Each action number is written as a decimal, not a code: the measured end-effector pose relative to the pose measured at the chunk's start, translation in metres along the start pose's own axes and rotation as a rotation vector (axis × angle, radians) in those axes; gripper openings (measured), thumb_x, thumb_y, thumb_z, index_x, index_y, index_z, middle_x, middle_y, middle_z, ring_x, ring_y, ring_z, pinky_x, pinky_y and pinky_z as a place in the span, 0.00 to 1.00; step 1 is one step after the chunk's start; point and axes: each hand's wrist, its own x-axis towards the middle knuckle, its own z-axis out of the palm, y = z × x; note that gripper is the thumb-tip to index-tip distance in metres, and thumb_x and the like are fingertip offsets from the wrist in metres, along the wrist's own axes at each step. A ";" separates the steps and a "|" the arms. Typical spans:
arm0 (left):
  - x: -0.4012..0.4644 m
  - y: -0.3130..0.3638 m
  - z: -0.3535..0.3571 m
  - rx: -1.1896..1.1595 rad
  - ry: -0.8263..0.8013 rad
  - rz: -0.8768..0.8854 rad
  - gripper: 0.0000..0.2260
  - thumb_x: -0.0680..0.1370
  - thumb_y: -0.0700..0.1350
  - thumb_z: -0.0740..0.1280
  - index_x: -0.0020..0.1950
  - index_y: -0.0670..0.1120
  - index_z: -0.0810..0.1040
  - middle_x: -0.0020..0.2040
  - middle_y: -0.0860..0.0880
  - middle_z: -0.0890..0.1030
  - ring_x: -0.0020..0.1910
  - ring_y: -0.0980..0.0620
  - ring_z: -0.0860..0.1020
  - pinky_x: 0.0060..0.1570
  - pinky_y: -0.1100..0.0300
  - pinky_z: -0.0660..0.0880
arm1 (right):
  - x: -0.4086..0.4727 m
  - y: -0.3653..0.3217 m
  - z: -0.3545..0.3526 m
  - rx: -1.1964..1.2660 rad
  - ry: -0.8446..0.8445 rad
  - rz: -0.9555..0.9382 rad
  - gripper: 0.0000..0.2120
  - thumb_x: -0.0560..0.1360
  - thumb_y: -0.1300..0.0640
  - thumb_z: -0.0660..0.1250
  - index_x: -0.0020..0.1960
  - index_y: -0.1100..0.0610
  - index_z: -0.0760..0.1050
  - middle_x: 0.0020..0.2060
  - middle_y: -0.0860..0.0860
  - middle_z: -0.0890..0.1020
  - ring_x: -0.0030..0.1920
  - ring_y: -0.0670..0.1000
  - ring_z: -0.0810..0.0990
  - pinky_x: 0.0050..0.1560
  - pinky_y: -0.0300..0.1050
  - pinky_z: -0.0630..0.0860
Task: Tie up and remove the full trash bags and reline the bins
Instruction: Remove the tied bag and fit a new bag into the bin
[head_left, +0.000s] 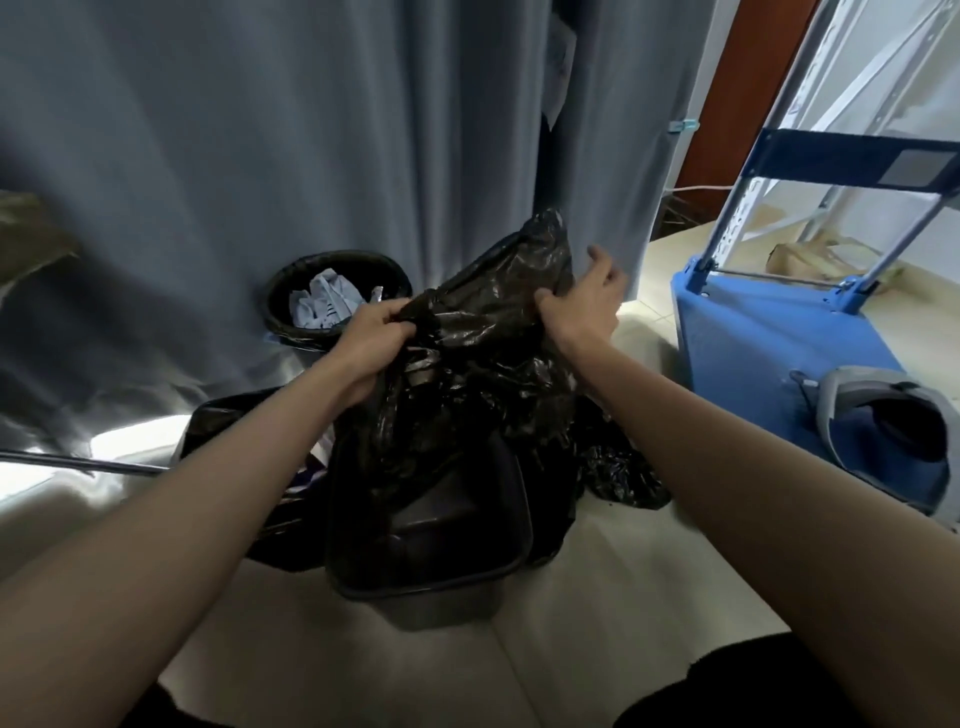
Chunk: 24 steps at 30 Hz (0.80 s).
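Both hands — left hand (371, 345), right hand (582, 306) — grip fresh liner (483, 332) over near bin (441, 535); round bin (337, 296) at 11 o'clock unemptied.

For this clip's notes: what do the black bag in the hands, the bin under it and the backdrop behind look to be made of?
Black bag: thin glossy plastic film, judging by its crinkles and bright highlights; both the left hand and right hand grip it.
Bin: apparently rigid dark plastic, smooth with a dull sheen.
Backdrop: grey-blue woven cloth, matte, hanging in soft vertical folds, likely a curtain.
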 end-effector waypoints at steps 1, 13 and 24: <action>-0.003 -0.001 -0.010 0.001 -0.031 -0.008 0.17 0.75 0.28 0.58 0.50 0.44 0.83 0.42 0.45 0.84 0.42 0.50 0.82 0.40 0.63 0.79 | 0.002 0.005 0.003 0.022 -0.110 0.102 0.40 0.72 0.53 0.73 0.76 0.55 0.56 0.72 0.59 0.65 0.71 0.60 0.67 0.72 0.56 0.65; -0.008 -0.031 -0.074 0.089 0.059 -0.112 0.15 0.75 0.31 0.62 0.47 0.48 0.82 0.39 0.46 0.83 0.39 0.49 0.81 0.38 0.61 0.79 | -0.010 0.003 0.018 0.249 -0.401 0.216 0.19 0.70 0.45 0.72 0.50 0.59 0.82 0.45 0.57 0.86 0.47 0.58 0.85 0.53 0.54 0.82; -0.045 -0.008 -0.043 0.461 -0.002 0.287 0.22 0.72 0.68 0.63 0.34 0.50 0.75 0.34 0.55 0.75 0.34 0.57 0.73 0.40 0.57 0.69 | -0.018 0.013 0.025 0.575 -0.551 0.625 0.14 0.83 0.61 0.56 0.41 0.60 0.74 0.22 0.54 0.81 0.20 0.50 0.80 0.17 0.42 0.74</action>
